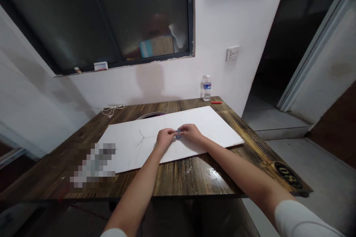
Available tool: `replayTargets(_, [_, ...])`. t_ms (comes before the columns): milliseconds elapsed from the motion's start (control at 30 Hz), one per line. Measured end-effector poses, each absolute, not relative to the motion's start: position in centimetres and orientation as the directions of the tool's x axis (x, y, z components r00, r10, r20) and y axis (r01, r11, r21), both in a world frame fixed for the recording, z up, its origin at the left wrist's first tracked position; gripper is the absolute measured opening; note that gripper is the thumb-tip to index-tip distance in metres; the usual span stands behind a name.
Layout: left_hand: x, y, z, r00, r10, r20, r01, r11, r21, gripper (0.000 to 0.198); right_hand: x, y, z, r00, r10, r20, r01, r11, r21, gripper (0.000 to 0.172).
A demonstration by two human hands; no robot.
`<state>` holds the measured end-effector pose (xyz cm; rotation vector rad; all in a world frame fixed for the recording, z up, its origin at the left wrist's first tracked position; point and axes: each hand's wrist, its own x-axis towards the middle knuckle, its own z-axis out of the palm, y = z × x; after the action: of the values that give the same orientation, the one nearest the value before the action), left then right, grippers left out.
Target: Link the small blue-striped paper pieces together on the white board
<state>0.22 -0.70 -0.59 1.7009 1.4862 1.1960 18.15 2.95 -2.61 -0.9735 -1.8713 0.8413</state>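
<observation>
Both of my hands meet over the middle of a white board (219, 129) that lies on a dark wooden table. Between the fingertips is a small blue object (178, 133), too small for me to tell its kind. My left hand (165, 137) pinches it from the left side. From the right, my right hand (190, 132) grips it with thumb and fingers closed. Part of the object is hidden behind the fingers. Thin dark lines (142, 137) show on the board to the left of my hands.
On the wooden table (194, 177) stand a clear water bottle (206, 90) and a red stick-like item (216, 102) at the back right. A coiled white cable (113, 108) lies at the back left. A blurred patch (94, 164) covers the left front. A small box (100, 66) sits on the windowsill.
</observation>
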Motion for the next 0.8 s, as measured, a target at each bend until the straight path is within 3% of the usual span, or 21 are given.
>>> replayTargets(133, [0.2, -0.8, -0.8, 0.026, 0.975, 0.222, 0.509, -0.204, 0.836, 0.012, 18.4, 2.8, -2.7, -0.411, 0.844, 0.346, 0.375, 0.502, -0.779, 0.019])
replayTargets(300, [0.2, -0.8, -0.8, 0.012, 0.971, 0.237, 0.503, -0.211, 0.838, 0.011, 18.4, 3.1, -2.9, -0.42, 0.856, 0.3, 0.358, 0.46, -0.812, 0.015])
replayTargets(433, [0.2, -0.5, -0.7, 0.013, 0.968, 0.249, 0.41, -0.232, 0.882, 0.016, 18.4, 3.5, -2.9, -0.37, 0.887, 0.277, 0.07, 0.324, -0.943, 0.025])
replayTargets(533, [0.3, -0.5, -0.1, 0.048, 0.973, 0.226, 0.292, -0.23, 0.928, 0.025, 18.4, 3.7, -2.6, -0.382, 0.897, 0.224, -0.148, 0.18, -0.973, 0.034])
replayTargets(667, [0.5, -0.8, 0.5, 0.088, 0.975, 0.204, 0.091, -0.212, 0.973, 0.041, 18.4, 3.4, -2.1, -0.436, 0.882, 0.179, -0.272, 0.061, -0.96, 0.035])
replayTargets(800, [0.5, -1.0, 0.6, 0.145, 0.972, 0.185, 0.036, -0.192, 0.981, 0.05, 18.3, 2.6, -1.5, -0.483, 0.86, 0.166, -0.328, -0.002, -0.945, 0.033])
